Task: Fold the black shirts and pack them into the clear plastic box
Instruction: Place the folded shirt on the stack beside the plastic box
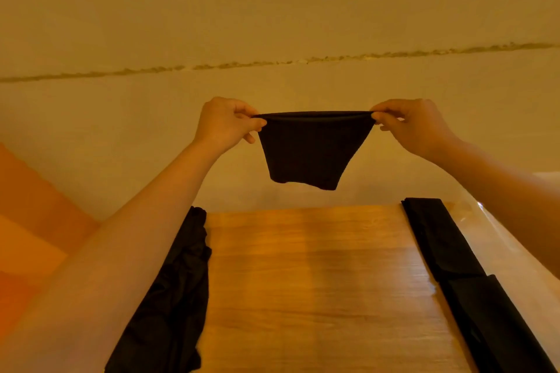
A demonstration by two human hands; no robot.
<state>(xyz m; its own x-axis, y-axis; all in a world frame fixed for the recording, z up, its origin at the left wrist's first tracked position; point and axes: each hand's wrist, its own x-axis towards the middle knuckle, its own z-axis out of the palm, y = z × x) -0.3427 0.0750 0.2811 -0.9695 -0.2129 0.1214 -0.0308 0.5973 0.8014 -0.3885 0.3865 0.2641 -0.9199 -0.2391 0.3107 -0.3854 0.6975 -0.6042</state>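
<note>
Both hands hold one black shirt (306, 150) up in the air, above the far edge of the table (303, 281). The left hand (224, 124) pinches one top corner and the right hand (415, 125) pinches the other. It looks soft, light and floppy, so the corners are good spots to hold. A crumpled pile (172, 297) lies at the left edge. Folded shirts (448, 248) lie along the right edge, maybe in the clear box (500, 239), but I cannot tell

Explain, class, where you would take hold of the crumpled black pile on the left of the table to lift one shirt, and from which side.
Pinch a raised fold near the top of the crumpled pile, coming down from above on its table-centre side. It lies bunched with no clear hem showing, and bare wooden table beside it leaves room for the fingers.
</note>
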